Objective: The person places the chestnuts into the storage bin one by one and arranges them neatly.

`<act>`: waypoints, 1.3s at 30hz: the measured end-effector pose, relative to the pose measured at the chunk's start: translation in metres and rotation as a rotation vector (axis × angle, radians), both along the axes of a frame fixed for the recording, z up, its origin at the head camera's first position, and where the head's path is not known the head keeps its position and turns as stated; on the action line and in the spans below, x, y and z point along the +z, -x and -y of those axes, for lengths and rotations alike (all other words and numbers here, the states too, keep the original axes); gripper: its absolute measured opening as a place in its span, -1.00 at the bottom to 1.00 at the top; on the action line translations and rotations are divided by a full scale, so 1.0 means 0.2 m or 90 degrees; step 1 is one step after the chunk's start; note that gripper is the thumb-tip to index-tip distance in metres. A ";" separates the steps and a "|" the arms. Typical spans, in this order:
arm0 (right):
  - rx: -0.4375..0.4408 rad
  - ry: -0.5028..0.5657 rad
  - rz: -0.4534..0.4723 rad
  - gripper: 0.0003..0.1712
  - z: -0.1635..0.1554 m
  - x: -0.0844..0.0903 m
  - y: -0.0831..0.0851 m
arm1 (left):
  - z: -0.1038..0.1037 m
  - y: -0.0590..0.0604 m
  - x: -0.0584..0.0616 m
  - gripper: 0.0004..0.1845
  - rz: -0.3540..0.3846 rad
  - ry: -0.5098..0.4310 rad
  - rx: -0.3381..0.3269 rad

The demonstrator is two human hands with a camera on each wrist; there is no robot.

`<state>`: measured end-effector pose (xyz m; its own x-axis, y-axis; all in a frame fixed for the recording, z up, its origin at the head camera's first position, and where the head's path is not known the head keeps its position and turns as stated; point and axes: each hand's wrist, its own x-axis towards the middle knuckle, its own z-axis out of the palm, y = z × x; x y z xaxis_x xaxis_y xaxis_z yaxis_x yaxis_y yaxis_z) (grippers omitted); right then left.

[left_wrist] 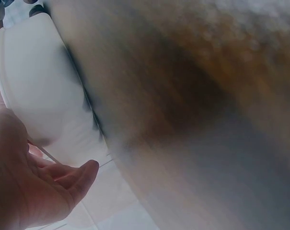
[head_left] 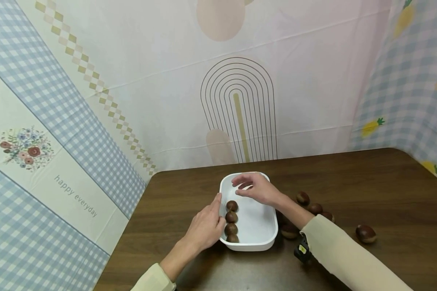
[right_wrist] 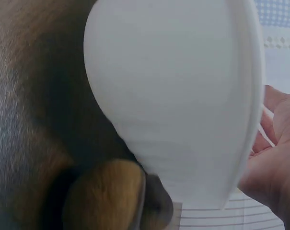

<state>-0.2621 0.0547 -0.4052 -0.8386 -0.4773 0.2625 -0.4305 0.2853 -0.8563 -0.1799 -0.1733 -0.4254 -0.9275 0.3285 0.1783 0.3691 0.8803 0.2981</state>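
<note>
A white rectangular container (head_left: 251,226) stands on the brown table, with several chestnuts (head_left: 231,217) in a row along the inside of its left wall. My left hand (head_left: 204,226) holds that wall, thumb over the rim and fingers along the outside; in the left wrist view the hand (left_wrist: 34,187) is at the rim. Over the far part of the container is my right hand (head_left: 258,189), its fingers loosely bent and a gap showing between fingertips and thumb. Nothing shows in that gap. The right wrist view has this hand (right_wrist: 274,158) beyond the container's rim.
Several loose chestnuts (head_left: 315,208) lie right of the container, partly behind the right forearm. One chestnut (head_left: 365,234) lies farther right, apart from them. A patterned cloth (head_left: 313,81) hangs behind the table (head_left: 404,194).
</note>
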 end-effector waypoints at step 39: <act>-0.107 0.018 0.050 -0.61 -0.60 -0.11 -0.05 | 0.00 0.00 0.00 -0.27 -0.003 -0.005 -0.002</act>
